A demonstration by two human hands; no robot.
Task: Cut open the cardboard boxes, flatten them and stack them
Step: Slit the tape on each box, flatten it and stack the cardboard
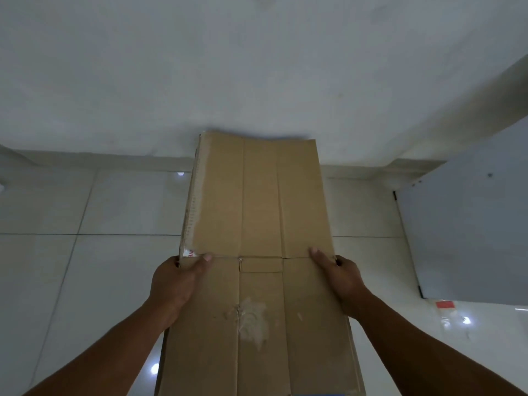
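Glossy white tile floor [114,252]; red scrap [445,304] at right.

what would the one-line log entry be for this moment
item: flattened cardboard box | left hand: grips left edge | right hand: grips right edge | below: tiled floor

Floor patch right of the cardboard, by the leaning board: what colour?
The floor patch is red, best seen in the head view.

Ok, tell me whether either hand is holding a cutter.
No, the left hand and right hand each grip a side edge of the flattened cardboard, and no cutter shows.
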